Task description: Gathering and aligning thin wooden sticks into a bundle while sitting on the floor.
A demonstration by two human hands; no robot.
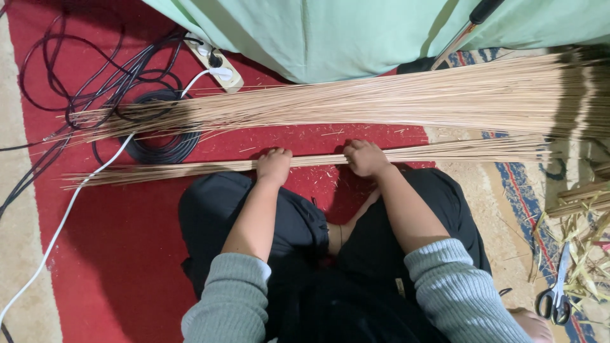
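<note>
Down on the red rug (127, 254), right at center, both hands are wrapped around a thin bundle of sticks (190, 168) lying crosswise in front of the knees. Left hand (274, 166) sits clamped on it, right hand (366, 157) squeezed shut on it just toward 3 o'clock. Up at 12 o'clock a much bigger pile of sticks (394, 95) lies parallel. Black cables (159, 143) coil at 10 o'clock, and scissors (556, 295) rest at 4 o'clock.
</note>
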